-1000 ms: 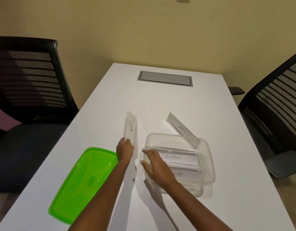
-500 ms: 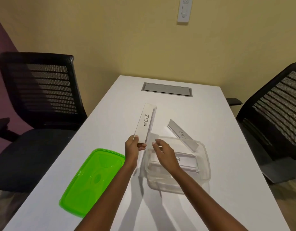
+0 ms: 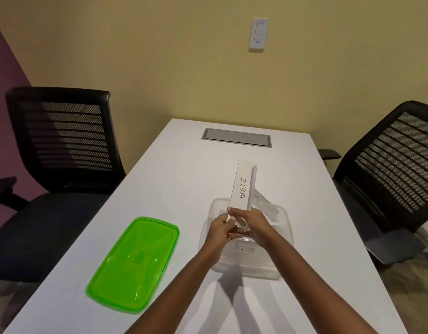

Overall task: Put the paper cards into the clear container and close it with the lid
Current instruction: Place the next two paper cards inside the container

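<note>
A folded white paper card marked ZEBRA (image 3: 243, 186) stands almost upright above the clear container (image 3: 284, 268). My left hand (image 3: 219, 231) and my right hand (image 3: 252, 224) both pinch its lower end, over the container's far left part. Another folded card (image 3: 264, 203) leans on the container's far rim, partly hidden behind the ZEBRA card. Inside the container lies a card marked BETA (image 3: 247, 249); my hands hide the rest of the contents. The green lid (image 3: 133, 265) lies flat on the white table (image 3: 184, 177), left of the container.
A grey cable hatch (image 3: 237, 137) is set into the table's far end. Black mesh office chairs stand on the left (image 3: 61, 141) and on the right (image 3: 388, 169). A wall switch (image 3: 258, 32) hangs on the yellow wall.
The ZEBRA card was lifted off the table by my left hand and carried right over the container. My right hand left the container rim and joined the grip on it.
</note>
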A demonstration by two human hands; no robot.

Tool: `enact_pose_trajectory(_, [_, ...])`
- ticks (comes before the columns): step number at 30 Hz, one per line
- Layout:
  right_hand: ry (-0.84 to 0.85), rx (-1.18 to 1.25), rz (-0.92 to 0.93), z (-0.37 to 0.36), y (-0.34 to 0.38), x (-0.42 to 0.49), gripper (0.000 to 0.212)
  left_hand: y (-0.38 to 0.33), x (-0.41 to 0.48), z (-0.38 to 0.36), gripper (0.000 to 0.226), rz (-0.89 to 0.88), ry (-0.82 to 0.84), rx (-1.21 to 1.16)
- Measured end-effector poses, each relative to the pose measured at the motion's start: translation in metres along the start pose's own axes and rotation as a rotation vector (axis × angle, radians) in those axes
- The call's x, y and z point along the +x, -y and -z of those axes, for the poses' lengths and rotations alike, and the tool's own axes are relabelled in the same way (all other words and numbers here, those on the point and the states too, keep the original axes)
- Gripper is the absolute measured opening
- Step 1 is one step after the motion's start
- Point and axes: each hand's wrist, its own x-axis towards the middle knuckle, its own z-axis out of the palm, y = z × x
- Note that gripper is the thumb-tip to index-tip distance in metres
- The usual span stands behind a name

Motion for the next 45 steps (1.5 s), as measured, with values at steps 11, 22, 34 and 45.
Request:
enact_pose_trajectory(11, [0.008,-0.212,-0.026,0.043,0.013,-0.009,0.033,-0.011,0.001,0.009,0.021,0.023,0.062,0.299])
enact_pose_trajectory(22, [-0.004,-0.748,0.083,0.081,0.035,-0.011,0.062,-0.039,0.021,0.03,0.083,-0.599,-0.064,1.709])
enact_pose_trajectory(34, [0.058,-1.189,0.198,0.097,0.031,-0.002,0.069,-0.032,0.042,0.025,0.066,-0.201,0.238,1.647])
enact_pose_trajectory(45, [0.128,-1.348,0.121,0.095,-0.009,0.025,0.066,0.003,0.072,0.018,0.053,0.047,0.293,1.77])
